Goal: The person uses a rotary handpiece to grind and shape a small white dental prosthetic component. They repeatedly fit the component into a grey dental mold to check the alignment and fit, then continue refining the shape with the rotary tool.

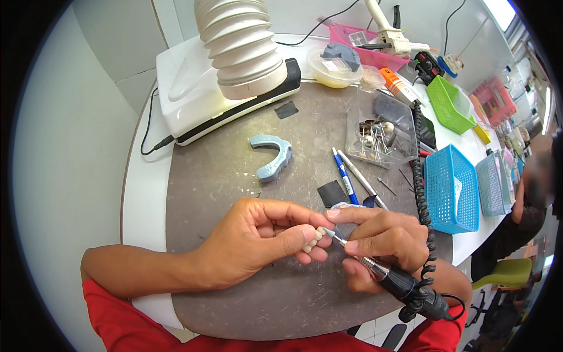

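My left hand [258, 234] is closed, pinching a short row of cream-white false teeth, a dental bridge [309, 247], between thumb and fingers. Wrapped around a black and silver rotary handpiece [381, 271], my right hand [393, 237] holds it like a pen. Its pale conical tip [329, 232] meets or nearly meets the upper end of the bridge; exact contact is too small to tell. The fingertips of both hands come close together there. Part of the bridge is hidden by the left thumb and fingers.
A blue-grey dental arch model [282, 158] lies beyond my hands. A white ribbed hose [237, 53] hangs over a white box-shaped unit [187, 88]. Rightward are pens [346, 177], a clear box of burs [381, 132], a blue basket [451, 190] and the handpiece's coiled cord [418, 176].
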Demonstrator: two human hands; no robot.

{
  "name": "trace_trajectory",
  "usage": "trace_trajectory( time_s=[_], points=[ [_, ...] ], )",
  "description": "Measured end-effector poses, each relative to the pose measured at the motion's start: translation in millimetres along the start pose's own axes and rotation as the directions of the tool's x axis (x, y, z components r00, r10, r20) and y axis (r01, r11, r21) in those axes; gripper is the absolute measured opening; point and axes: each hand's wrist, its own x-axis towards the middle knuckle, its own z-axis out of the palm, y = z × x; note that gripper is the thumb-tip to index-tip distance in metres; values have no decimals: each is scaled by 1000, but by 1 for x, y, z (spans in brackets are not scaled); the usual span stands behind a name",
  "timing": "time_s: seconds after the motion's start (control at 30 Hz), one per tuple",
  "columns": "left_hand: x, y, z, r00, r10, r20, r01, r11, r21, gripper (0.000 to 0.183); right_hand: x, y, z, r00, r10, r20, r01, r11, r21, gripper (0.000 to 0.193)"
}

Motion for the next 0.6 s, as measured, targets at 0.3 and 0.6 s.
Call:
trace_trajectory(
  time_s=[0.3, 0.6],
  points=[
    [0, 0, 0, 1000, -2, -8, 2, 1000, -4, 25, 1, -3, -1, 1000, 28, 6, -28, 1000, 5, 28],
    [-1, 1, 1, 1000, -11, -5, 10, 999, -33, 27, 0, 2, 2, 999, -24, -49, 24, 1000, 2, 30]
  ],
)
